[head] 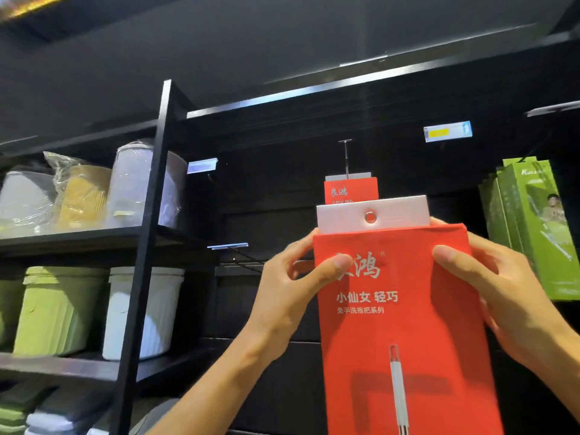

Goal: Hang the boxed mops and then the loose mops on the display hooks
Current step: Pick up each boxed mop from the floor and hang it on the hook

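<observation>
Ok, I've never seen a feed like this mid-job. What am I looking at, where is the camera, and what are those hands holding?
There is no machine here: a person works bare-handed, and the single picture comes from a camera worn on their head, looking up at a dark shop display. The left hand and right hand grip a red mop box by its sides, thumbs on the front. Its white hang tab has a metal eyelet, not yet on any hook. Behind it, another red box already hangs from a display hook. Green boxes hang on the right; wrapped bins fill the left shelves.
</observation>
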